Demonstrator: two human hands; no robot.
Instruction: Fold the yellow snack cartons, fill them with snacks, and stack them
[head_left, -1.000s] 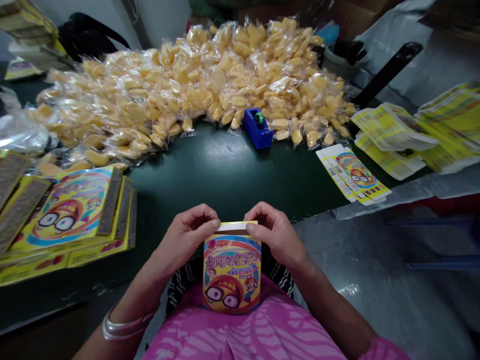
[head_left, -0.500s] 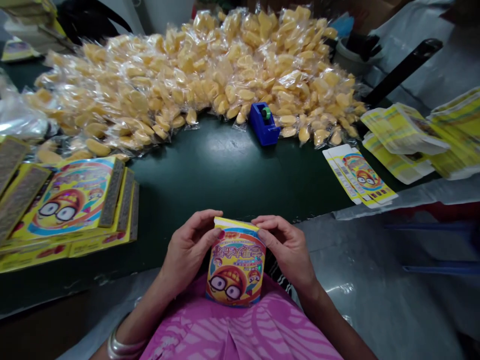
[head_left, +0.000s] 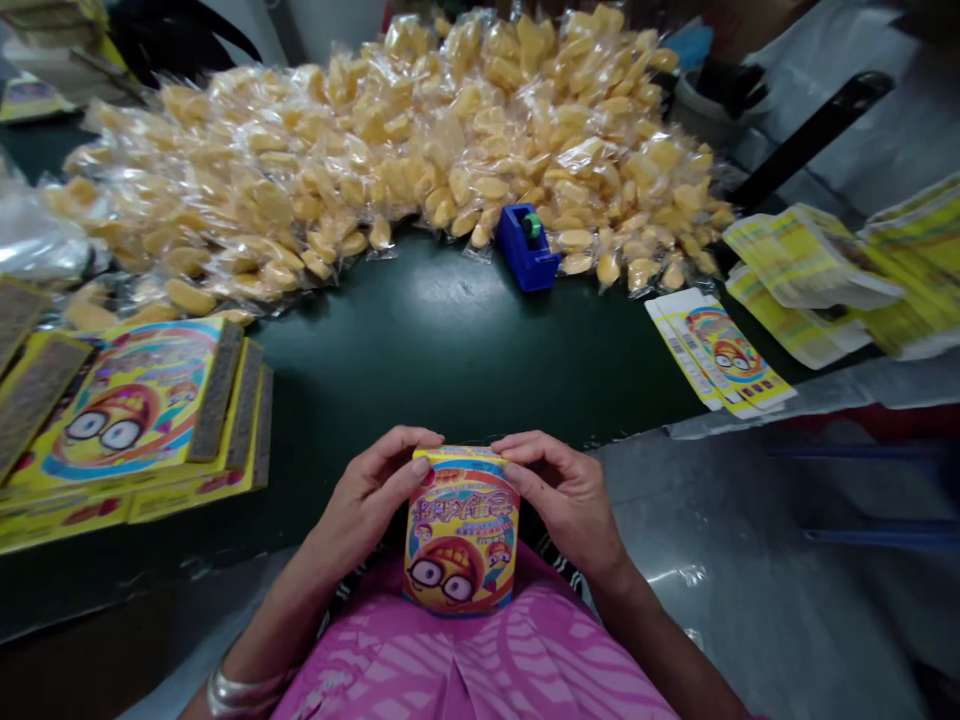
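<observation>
A yellow printed box (head_left: 461, 540) with a cartoon face in glasses rests upright against my lap, below the table's front edge. My left hand (head_left: 382, 495) grips its upper left corner between thumb and fingers. At the upper right corner, my right hand (head_left: 562, 495) holds the same box with its thumb on the printed face. The box's top end, between both hands, looks folded over.
Wrapped yellow pieces (head_left: 375, 150) lie heaped across the back of the green table (head_left: 435, 350). A blue tape dispenser (head_left: 527, 250) stands before them. Boxes (head_left: 142, 400) are stacked at left; flat cartons (head_left: 724, 350) and carton piles (head_left: 817, 270) lie at right.
The raised flap at the box's top has come down between my hands. Both hands and the box have shifted slightly left.
</observation>
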